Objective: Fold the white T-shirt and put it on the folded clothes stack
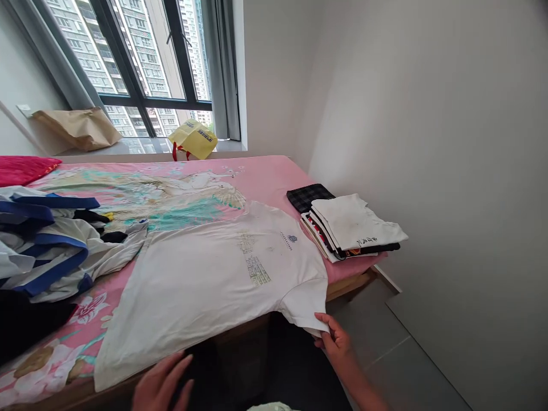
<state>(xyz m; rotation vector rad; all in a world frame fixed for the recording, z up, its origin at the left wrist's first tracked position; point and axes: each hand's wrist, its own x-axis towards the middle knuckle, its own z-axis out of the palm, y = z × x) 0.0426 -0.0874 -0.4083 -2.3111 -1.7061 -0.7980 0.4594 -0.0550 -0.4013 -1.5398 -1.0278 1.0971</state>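
Spreading across the near edge of the bed, the white T-shirt lies flat and face up — you look to be at the start of folding it. Beside it sit an unsorted heap of clothes and a folded stack. Your right hand pinches the sleeve hem; your left hand hovers open, near the bottom hem. Next, I judge, that sleeve needs turning inward — keep the cloth taut.

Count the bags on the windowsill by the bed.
2: a brown paper bag at the left end of the sill, and a yellow bag with red handles near the curtain. None look hidden.
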